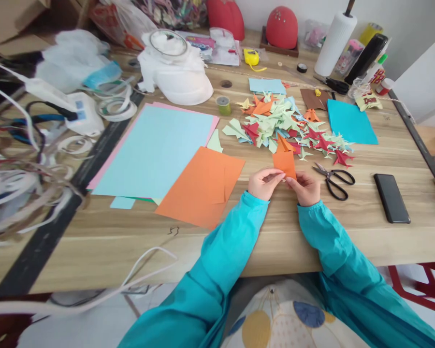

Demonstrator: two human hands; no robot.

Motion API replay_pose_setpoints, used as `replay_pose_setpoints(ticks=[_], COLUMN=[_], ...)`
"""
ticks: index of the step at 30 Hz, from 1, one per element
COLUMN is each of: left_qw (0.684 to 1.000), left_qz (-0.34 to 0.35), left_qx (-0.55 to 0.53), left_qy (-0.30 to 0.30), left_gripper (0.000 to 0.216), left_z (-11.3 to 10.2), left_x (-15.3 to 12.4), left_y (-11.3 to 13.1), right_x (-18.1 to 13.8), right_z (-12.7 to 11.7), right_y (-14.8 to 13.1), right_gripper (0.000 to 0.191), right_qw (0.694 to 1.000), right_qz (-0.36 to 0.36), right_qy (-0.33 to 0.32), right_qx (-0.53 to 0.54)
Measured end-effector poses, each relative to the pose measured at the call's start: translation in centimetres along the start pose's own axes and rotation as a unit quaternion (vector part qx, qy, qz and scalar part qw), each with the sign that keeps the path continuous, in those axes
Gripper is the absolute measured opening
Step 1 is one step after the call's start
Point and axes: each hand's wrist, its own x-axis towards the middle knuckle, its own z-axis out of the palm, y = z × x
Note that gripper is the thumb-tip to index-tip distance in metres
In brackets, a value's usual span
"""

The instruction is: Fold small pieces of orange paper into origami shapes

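Note:
A small orange paper piece (284,163) stands up from the wooden table (130,241) between my two hands. My left hand (264,183) pinches its lower left corner, fingers closed. My right hand (306,188) grips its lower right edge, fingers curled shut. Both arms wear teal sleeves. Just beyond my hands lies a pile of several folded paper shapes (286,128) in green, red, orange and blue. Black scissors (334,180) rest on the table right of my right hand.
Large orange sheet (203,186) and light blue sheet (155,150) lie to the left. A teal sheet (351,122) and a black phone (391,198) sit to the right. Paper towel roll (335,43), white plaster form (176,72), tape rolls and cables crowd the back and left.

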Motion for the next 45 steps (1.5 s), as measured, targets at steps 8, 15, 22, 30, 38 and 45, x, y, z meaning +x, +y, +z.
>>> replay_pose_setpoints(ticks=[8, 15, 22, 30, 38, 45], left_qw=[1.000, 1.000, 0.999, 0.998, 0.994, 0.993], left_qz=[0.006, -0.001, -0.020, -0.039, -0.061, -0.064], left_qx=[0.015, 0.004, 0.012, -0.047, -0.085, -0.092], left_qy=[0.019, 0.023, 0.027, 0.035, 0.029, 0.028], left_gripper=[0.012, 0.014, 0.018, 0.036, 0.038, 0.037], left_z=[0.08, 0.01, 0.16, 0.28, 0.21, 0.16], left_x=[-0.04, -0.02, -0.10, 0.05, 0.03, 0.12], left_y=[-0.13, -0.32, -0.03, 0.18, 0.46, 0.42], right_x=[-0.13, -0.07, -0.07, 0.02, 0.05, -0.02], right_z=[-0.04, 0.12, 0.01, -0.01, -0.10, -0.07], right_y=[-0.02, -0.16, 0.05, -0.04, -0.01, -0.06], right_gripper=[0.022, 0.025, 0.022, 0.024, 0.028, 0.025], right_qw=[0.999, 0.999, 0.999, 0.998, 0.997, 0.996], right_qz=[0.008, 0.021, 0.021, 0.022, 0.047, 0.050], right_qy=[-0.029, -0.003, 0.005, 0.020, 0.009, 0.020], right_qx=[-0.011, 0.026, 0.036, 0.048, 0.061, 0.067])
